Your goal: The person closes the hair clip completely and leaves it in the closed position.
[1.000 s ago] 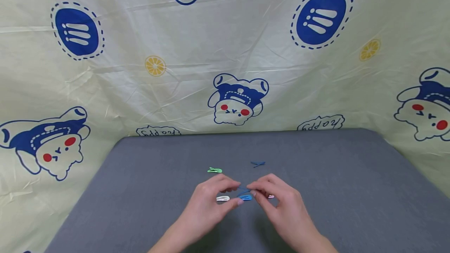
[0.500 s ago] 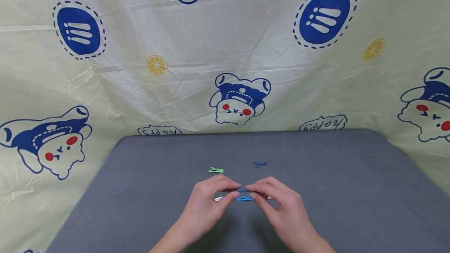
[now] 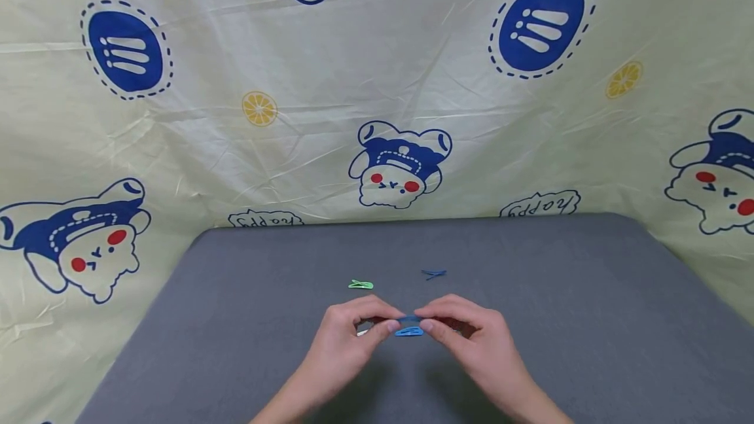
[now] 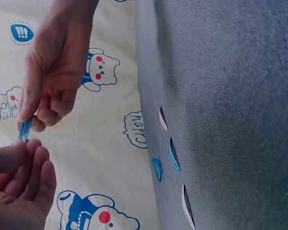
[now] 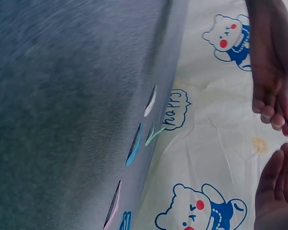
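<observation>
A blue snap hair clip (image 3: 409,318) is held above the table between both hands. My left hand (image 3: 349,335) pinches its left end with thumb and fingertips, and my right hand (image 3: 478,339) pinches the right end. In the left wrist view the clip (image 4: 25,129) spans the short gap between the fingertips, its strips lying close together. Just below it on the table lies a bright blue snap clip (image 3: 409,332). The left hand mostly covers a white clip (image 3: 362,332) in the head view. A pink clip (image 4: 163,119) shows only in the wrist views.
Farther back on the grey table (image 3: 265,319) lie a green snap clip (image 3: 360,284) and a dark blue clip (image 3: 434,274), both with their arms spread apart. Behind the table's far edge hangs a cream curtain (image 3: 318,162) printed with cartoon bears.
The held clip's arms, spread apart a second ago, now lie together. My left thumb and fingers have closed in to pinch it. My right hand now hides the pink clip in the head view.
</observation>
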Available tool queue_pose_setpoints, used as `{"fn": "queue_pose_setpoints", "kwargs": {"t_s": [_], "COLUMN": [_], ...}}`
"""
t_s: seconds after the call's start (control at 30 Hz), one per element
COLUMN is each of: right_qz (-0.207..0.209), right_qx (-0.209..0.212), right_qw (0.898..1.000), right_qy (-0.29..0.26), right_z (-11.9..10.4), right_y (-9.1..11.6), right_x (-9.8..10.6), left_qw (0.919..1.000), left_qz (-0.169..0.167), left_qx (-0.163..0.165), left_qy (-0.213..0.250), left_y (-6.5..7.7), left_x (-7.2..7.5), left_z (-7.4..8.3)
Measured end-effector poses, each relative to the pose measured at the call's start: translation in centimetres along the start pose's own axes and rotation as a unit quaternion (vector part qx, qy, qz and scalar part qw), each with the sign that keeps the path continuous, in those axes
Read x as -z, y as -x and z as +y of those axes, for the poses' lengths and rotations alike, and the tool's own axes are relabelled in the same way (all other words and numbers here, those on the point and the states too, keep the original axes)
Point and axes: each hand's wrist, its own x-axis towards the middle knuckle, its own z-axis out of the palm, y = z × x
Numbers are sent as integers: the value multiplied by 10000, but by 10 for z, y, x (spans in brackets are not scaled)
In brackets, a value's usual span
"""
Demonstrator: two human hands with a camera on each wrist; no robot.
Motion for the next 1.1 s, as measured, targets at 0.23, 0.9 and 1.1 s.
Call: {"fn": "queue_pose_setpoints", "kwargs": {"t_s": [0.23,0.9,1.1], "right_qz": [-858,-501,-402], "right_qx": [-580,-2089,-1903], "right_qw": [9932,9660,9776], "right_qy": [-526,-1438,-801], "right_z": [2,5,2], "right_y": [-6,-7,-6], "right_x": [10,9,9], "left_qw": [9907,9984,9971], "left_qz": [-605,-14,72], "left_qx": [326,-148,-404], "left_qy": [1170,-547,-639], "left_y": [-2,-2,-3], "left_x": [5,3,3], "left_z": [-6,-5,-5]}}
